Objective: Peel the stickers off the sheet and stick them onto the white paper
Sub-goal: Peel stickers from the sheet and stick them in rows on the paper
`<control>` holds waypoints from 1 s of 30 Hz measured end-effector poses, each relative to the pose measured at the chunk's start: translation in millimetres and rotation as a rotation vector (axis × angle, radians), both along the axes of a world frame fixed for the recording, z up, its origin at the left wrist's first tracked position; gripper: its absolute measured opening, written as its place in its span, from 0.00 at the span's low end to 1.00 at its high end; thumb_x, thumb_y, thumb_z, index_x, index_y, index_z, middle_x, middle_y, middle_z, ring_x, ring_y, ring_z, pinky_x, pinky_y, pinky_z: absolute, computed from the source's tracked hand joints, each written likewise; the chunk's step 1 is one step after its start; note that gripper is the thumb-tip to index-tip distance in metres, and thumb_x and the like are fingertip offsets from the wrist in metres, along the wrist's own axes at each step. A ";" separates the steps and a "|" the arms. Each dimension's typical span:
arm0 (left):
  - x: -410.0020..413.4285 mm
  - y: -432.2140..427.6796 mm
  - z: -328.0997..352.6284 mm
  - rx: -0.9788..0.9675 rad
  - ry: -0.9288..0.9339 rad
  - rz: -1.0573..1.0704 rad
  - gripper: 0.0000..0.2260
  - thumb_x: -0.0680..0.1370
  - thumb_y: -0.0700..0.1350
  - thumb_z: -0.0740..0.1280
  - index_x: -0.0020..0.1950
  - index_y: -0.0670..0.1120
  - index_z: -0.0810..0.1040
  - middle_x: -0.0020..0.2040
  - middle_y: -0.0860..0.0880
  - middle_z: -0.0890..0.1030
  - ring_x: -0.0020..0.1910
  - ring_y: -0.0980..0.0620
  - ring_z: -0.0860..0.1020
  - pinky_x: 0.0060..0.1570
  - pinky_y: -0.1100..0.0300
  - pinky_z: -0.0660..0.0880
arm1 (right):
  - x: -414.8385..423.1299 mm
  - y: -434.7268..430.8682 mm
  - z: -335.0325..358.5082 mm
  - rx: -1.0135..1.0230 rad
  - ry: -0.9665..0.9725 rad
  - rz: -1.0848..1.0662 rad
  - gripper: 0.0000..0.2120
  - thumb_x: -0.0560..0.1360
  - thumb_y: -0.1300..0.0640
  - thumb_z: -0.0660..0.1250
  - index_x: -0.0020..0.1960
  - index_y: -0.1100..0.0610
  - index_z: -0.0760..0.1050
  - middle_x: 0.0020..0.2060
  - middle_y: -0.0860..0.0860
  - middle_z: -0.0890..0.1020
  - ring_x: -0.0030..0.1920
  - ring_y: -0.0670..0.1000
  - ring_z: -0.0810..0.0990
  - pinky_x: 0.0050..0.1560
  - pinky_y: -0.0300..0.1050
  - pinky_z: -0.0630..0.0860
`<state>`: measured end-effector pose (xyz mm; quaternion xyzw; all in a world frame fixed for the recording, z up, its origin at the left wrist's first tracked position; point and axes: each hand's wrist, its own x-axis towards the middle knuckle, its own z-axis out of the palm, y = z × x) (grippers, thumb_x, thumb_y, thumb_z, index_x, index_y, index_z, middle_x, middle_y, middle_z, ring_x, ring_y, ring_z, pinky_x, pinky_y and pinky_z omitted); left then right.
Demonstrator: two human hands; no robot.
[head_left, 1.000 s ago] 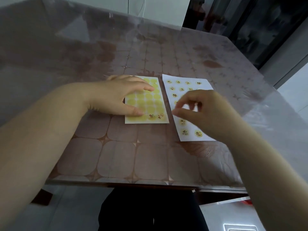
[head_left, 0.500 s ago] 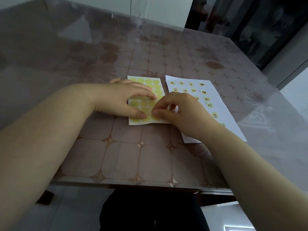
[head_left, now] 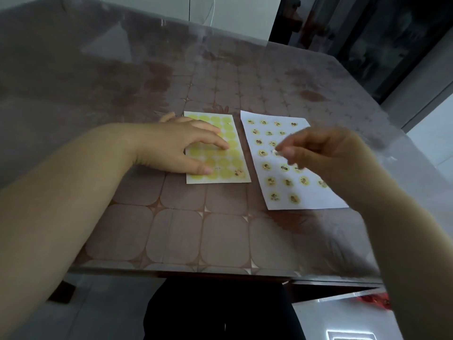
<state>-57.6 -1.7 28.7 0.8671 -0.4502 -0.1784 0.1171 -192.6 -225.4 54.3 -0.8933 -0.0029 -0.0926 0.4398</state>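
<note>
Two sheets lie flat on a brown patterned table (head_left: 171,231) under a clear cover, seen from the single head view. The sticker sheet (head_left: 218,148), yellowish with rows of pale yellow rounds, sits left of centre; only one printed sticker (head_left: 239,173) is plainly visible on it, at its near right corner. Just beside it to the right, apart by a narrow strip of table, lies the white paper (head_left: 316,200), turned slightly clockwise and carrying rows of small round stickers already stuck down. The left hand (head_left: 171,148) rests on the left part of the sticker sheet, palm down and fingers spread, thumb and forefinger tips pressing the sheet; it grasps nothing. The right hand (head_left: 326,153) hangs above the middle of the white paper, blurred, with thumb and forefinger pinched together around a small pale scrap (head_left: 275,151) at their tips; the scrap looks like a peeled sticker, but the blur prevents confirming it. Whether those fingertips touch the paper cannot be told. Both forearms are bare and enter from the near edge. Below the table edge a dark garment (head_left: 220,312) of the person shows, and a red item (head_left: 375,299) lies at the lower right
</note>
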 end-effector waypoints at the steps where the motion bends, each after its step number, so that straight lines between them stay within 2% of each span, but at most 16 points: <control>1: 0.0 -0.2 -0.4 -0.015 -0.006 -0.003 0.24 0.65 0.65 0.59 0.61 0.72 0.62 0.73 0.63 0.54 0.73 0.59 0.48 0.71 0.50 0.36 | -8.8 -10.0 -0.9 -0.064 0.008 -0.010 0.05 0.69 0.55 0.71 0.38 0.45 0.81 0.34 0.39 0.83 0.34 0.38 0.79 0.36 0.26 0.71; 4: -1.4 -1.6 -0.2 -0.058 -0.046 -0.020 0.24 0.64 0.64 0.59 0.60 0.70 0.64 0.73 0.61 0.54 0.73 0.59 0.48 0.70 0.53 0.37 | -32.0 -37.0 -14.3 -0.242 -0.003 -0.098 0.07 0.68 0.55 0.72 0.39 0.43 0.81 0.39 0.36 0.82 0.40 0.43 0.79 0.42 0.26 0.71; 8: -6.3 -6.0 0.1 -0.109 -0.112 -0.071 0.24 0.60 0.68 0.54 0.56 0.72 0.63 0.73 0.61 0.55 0.70 0.64 0.48 0.66 0.62 0.39 | -47.4 -47.8 -31.9 -0.274 -0.037 -0.130 0.07 0.66 0.48 0.74 0.43 0.39 0.79 0.43 0.44 0.78 0.39 0.47 0.76 0.40 0.30 0.70; 11: -9.1 -8.7 -0.8 -0.147 -0.118 -0.086 0.22 0.60 0.68 0.53 0.54 0.73 0.63 0.70 0.63 0.57 0.70 0.64 0.49 0.69 0.58 0.40 | -49.1 -43.1 -36.5 -0.298 -0.092 -0.142 0.03 0.66 0.49 0.71 0.37 0.40 0.81 0.42 0.44 0.76 0.39 0.46 0.75 0.40 0.28 0.68; 12: -9.6 -9.4 -0.9 -0.153 -0.120 -0.088 0.22 0.60 0.68 0.53 0.54 0.73 0.63 0.69 0.64 0.58 0.69 0.65 0.50 0.70 0.56 0.41 | -49.5 -42.0 -37.8 -0.333 -0.094 -0.144 0.05 0.67 0.51 0.72 0.36 0.40 0.80 0.42 0.43 0.75 0.39 0.45 0.75 0.39 0.27 0.68; 15: -8.0 -10.4 -1.4 -0.155 -0.122 -0.092 0.20 0.60 0.68 0.54 0.52 0.74 0.64 0.66 0.67 0.59 0.65 0.68 0.50 0.71 0.55 0.41 | -51.3 -40.7 -42.6 -0.356 -0.075 -0.122 0.05 0.68 0.57 0.73 0.39 0.46 0.82 0.41 0.42 0.76 0.39 0.43 0.76 0.39 0.27 0.68; 17: -6.7 -10.7 -2.3 -0.155 -0.123 -0.094 0.20 0.60 0.69 0.54 0.51 0.74 0.64 0.65 0.68 0.60 0.64 0.70 0.51 0.69 0.59 0.41 | -53.1 -41.8 -43.1 -0.355 -0.057 -0.100 0.02 0.69 0.54 0.73 0.41 0.50 0.84 0.42 0.42 0.76 0.39 0.42 0.76 0.39 0.27 0.69; 19: -5.4 -11.2 -3.6 -0.156 -0.130 -0.102 0.20 0.60 0.69 0.54 0.52 0.74 0.64 0.65 0.68 0.61 0.64 0.70 0.51 0.67 0.63 0.40 | -56.2 -43.7 -41.6 -0.411 -0.047 -0.061 0.11 0.70 0.44 0.68 0.45 0.49 0.84 0.43 0.40 0.76 0.40 0.42 0.77 0.39 0.29 0.71; 21: -4.9 -10.9 -4.1 -0.152 -0.124 -0.102 0.20 0.61 0.69 0.54 0.52 0.74 0.64 0.65 0.69 0.61 0.64 0.71 0.51 0.68 0.62 0.40 | -59.1 -44.1 -39.0 -0.468 -0.029 -0.018 0.19 0.72 0.37 0.60 0.48 0.47 0.83 0.44 0.39 0.75 0.41 0.43 0.77 0.40 0.34 0.72; 24: -5.3 -10.5 -3.7 -0.144 -0.102 -0.095 0.20 0.60 0.69 0.54 0.51 0.74 0.65 0.64 0.70 0.61 0.65 0.70 0.51 0.71 0.57 0.40 | -60.7 -43.4 -34.6 -0.473 -0.023 -0.005 0.21 0.73 0.35 0.56 0.48 0.46 0.83 0.45 0.38 0.77 0.43 0.43 0.78 0.42 0.39 0.73; 26: -6.2 -10.7 -3.0 -0.145 -0.102 -0.096 0.19 0.60 0.69 0.54 0.51 0.74 0.64 0.65 0.69 0.61 0.65 0.70 0.52 0.71 0.57 0.41 | -54.9 -39.2 -31.8 -0.499 -0.089 -0.041 0.19 0.73 0.39 0.59 0.45 0.49 0.83 0.42 0.40 0.80 0.41 0.43 0.78 0.43 0.45 0.75; 28: -6.9 -10.7 -2.6 -0.150 -0.099 -0.100 0.20 0.60 0.69 0.54 0.52 0.74 0.64 0.65 0.69 0.62 0.65 0.70 0.52 0.71 0.57 0.42 | -44.4 -30.6 -29.6 -0.543 -0.166 -0.091 0.12 0.73 0.45 0.64 0.42 0.51 0.81 0.39 0.43 0.80 0.35 0.44 0.77 0.42 0.51 0.75; 30: -6.9 -10.0 -2.2 -0.153 -0.090 -0.101 0.20 0.61 0.69 0.54 0.53 0.74 0.63 0.64 0.70 0.62 0.64 0.71 0.52 0.71 0.56 0.42 | -32.4 -18.9 -26.3 -0.578 -0.171 -0.117 0.07 0.71 0.48 0.67 0.41 0.50 0.81 0.38 0.43 0.80 0.33 0.44 0.76 0.42 0.51 0.75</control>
